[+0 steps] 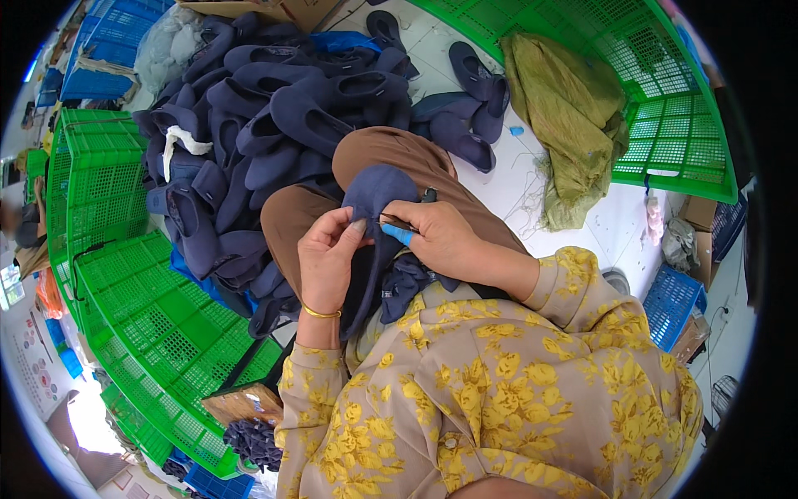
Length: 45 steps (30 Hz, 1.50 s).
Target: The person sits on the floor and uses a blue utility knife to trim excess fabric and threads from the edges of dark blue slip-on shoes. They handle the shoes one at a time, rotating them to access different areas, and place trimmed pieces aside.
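A navy fabric shoe (382,185) lies over my lap, its rounded end resting by my brown-trousered knees. My left hand (328,254) pinches the edge of its opening between thumb and fingers. Close beside it, my right hand (445,239) is closed round a small dark pointed tool (399,223) that looks like thread snips; most of it is hidden in the palm. The tool's tip is near the pinched edge; whether it touches the fabric I cannot tell. Blue tape (397,234) wraps one right finger. A bunched piece of navy fabric (405,287) lies below my hands.
A large heap of navy shoes (249,108) covers the floor ahead and left, with several more shoes (470,116) farther right. Green plastic crates (158,308) stand at left, another green crate (673,125) at far right. An olive sack (565,108) lies beside that one.
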Each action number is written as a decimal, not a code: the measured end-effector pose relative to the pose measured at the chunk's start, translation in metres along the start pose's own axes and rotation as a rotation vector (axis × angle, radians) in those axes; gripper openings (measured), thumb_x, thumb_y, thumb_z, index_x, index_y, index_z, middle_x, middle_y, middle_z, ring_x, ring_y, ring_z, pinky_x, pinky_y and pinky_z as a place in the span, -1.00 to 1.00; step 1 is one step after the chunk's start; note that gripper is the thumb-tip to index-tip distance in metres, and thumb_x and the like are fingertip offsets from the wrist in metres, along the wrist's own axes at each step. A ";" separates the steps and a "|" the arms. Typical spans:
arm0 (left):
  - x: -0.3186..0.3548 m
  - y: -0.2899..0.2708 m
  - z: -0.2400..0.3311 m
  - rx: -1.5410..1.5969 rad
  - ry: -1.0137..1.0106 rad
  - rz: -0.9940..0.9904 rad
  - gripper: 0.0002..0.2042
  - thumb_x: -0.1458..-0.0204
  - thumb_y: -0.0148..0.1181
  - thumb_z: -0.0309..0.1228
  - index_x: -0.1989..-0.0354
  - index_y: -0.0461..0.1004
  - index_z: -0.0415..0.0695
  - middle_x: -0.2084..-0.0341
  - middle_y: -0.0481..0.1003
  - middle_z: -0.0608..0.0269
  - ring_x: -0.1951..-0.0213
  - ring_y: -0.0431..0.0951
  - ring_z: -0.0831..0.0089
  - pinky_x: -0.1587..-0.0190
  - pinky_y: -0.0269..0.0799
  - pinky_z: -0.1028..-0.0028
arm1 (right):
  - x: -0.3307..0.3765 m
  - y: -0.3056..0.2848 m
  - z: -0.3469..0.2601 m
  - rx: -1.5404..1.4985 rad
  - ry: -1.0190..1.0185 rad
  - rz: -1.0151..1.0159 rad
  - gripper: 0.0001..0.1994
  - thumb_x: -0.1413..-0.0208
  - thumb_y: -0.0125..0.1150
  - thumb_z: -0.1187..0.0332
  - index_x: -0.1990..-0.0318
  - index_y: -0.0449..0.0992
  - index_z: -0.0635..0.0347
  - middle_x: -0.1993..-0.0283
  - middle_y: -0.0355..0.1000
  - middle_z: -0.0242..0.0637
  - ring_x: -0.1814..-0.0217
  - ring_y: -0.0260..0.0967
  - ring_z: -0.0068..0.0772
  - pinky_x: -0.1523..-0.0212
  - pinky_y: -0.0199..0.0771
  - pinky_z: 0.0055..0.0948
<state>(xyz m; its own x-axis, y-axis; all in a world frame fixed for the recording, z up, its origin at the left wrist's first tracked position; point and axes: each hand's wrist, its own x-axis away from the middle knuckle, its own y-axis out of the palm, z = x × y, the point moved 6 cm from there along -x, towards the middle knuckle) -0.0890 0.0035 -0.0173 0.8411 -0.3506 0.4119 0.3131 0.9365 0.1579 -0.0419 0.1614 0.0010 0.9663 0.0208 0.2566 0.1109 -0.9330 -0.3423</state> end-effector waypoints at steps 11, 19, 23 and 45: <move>0.003 0.001 -0.002 0.117 -0.114 0.001 -0.80 -0.16 0.14 -0.55 0.06 0.50 -0.32 0.23 0.56 0.27 0.24 0.56 0.56 0.17 0.57 0.50 | 0.008 -0.005 -0.002 0.001 0.019 0.029 -0.75 0.00 0.02 0.57 0.14 0.47 0.18 0.38 0.47 0.08 0.30 0.46 0.17 0.29 0.40 -0.05; 0.002 0.001 -0.009 0.167 -0.157 -0.022 -0.79 -0.17 0.12 -0.54 0.04 0.50 -0.30 0.23 0.56 0.30 0.23 0.55 0.58 0.17 0.56 0.52 | 0.005 0.007 0.004 -0.015 0.016 0.118 -0.88 -0.14 0.10 0.50 0.17 0.43 0.17 0.39 0.46 -0.07 0.42 0.42 -0.05 0.38 0.37 -0.33; 0.002 0.000 -0.008 0.229 -0.187 -0.017 -0.81 -0.17 0.12 -0.54 0.07 0.51 -0.29 0.24 0.57 0.30 0.24 0.56 0.56 0.17 0.55 0.50 | 0.004 0.009 0.003 -0.010 0.024 0.105 -0.88 -0.15 0.10 0.50 0.17 0.41 0.16 0.40 0.45 -0.05 0.41 0.43 -0.02 0.39 0.38 -0.30; 0.006 0.002 -0.012 0.185 -0.099 -0.019 -0.82 -0.17 0.15 -0.53 0.09 0.53 -0.30 0.28 0.56 0.30 0.28 0.56 0.58 0.17 0.54 0.56 | -0.006 0.011 -0.021 0.092 -0.283 0.077 -0.74 -0.14 0.04 0.49 0.03 0.23 0.13 0.30 0.49 0.01 0.28 0.48 0.15 0.36 0.44 -0.04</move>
<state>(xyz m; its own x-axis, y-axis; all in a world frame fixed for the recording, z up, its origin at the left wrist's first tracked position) -0.0778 0.0030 -0.0254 0.7852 -0.3756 0.4923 0.2346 0.9162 0.3247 -0.0516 0.1433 0.0147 0.9975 0.0629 -0.0308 0.0433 -0.8996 -0.4346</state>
